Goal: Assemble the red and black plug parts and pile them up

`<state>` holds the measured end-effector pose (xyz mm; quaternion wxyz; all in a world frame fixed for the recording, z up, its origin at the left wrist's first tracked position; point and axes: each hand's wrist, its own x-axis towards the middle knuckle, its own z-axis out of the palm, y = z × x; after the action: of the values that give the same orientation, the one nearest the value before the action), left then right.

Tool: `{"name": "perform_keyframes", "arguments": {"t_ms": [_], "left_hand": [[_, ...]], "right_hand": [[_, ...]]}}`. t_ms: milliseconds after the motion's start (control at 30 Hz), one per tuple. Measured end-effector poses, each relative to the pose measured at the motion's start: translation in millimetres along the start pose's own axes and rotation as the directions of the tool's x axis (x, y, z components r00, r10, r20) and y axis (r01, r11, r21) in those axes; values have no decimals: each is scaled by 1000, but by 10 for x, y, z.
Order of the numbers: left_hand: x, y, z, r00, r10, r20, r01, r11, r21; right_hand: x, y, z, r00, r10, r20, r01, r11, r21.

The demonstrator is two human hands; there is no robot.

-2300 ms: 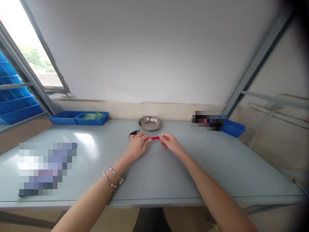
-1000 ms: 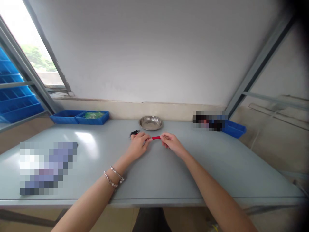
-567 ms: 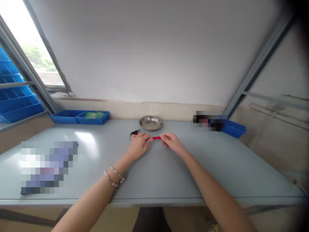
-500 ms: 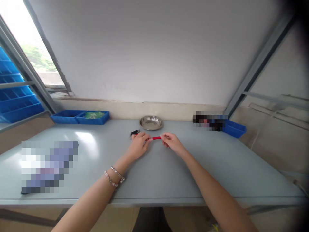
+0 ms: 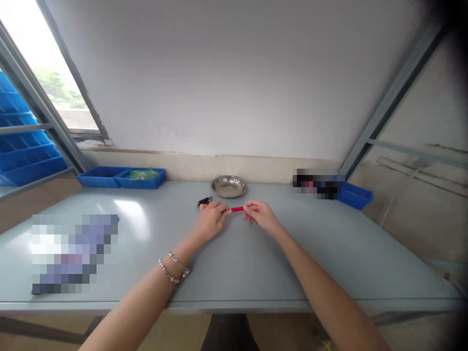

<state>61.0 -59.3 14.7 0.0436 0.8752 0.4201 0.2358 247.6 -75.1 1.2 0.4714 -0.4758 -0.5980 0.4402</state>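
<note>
Between my two hands runs a narrow red strip (image 5: 237, 209), level and straight, just above or on the tabletop. My left hand (image 5: 212, 217) is closed over its left part, with the fingers covering most of it. My right hand (image 5: 259, 214) pinches the right end between thumb and fingertips. A small black piece (image 5: 204, 201) shows past the left fingers, beside a bit of red; whether it joins the strip I cannot tell. Just behind the hands sits a round, shallow steel dish (image 5: 228, 186).
The grey table (image 5: 234, 273) meets the wall at the back. Two blue bins stand at back left, one with a green bag (image 5: 142, 174). Another blue bin (image 5: 354, 195) is at back right, beside a pixelated dark item. A pixelated bluish object (image 5: 78, 253) lies at left.
Both hands keep their places on the red strip. The fingers of my right hand have shifted very slightly.
</note>
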Motion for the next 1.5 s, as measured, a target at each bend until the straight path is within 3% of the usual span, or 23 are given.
{"name": "perform_keyframes", "arguments": {"t_ms": [300, 667, 1033, 1233, 1500], "left_hand": [[1, 13, -24, 1000, 15, 9, -15, 1000, -9], [-1, 25, -44, 1000, 14, 15, -14, 1000, -14], [1, 25, -45, 1000, 8, 24, -8, 1000, -15], [3, 27, -53, 1000, -15, 24, 15, 1000, -6], [3, 29, -35, 1000, 5, 16, -4, 1000, -9]], "right_hand": [[-18, -50, 3, 999, -23, -38, 25, 998, 64], [-53, -76, -11, 998, 57, -6, -55, 975, 214], [-34, -74, -1, 995, 49, -88, -35, 988, 153], [-14, -76, -5, 982, 33, -186, -27, 999, 32], [-13, -48, -13, 982, 56, -182, -53, 998, 20]]}}
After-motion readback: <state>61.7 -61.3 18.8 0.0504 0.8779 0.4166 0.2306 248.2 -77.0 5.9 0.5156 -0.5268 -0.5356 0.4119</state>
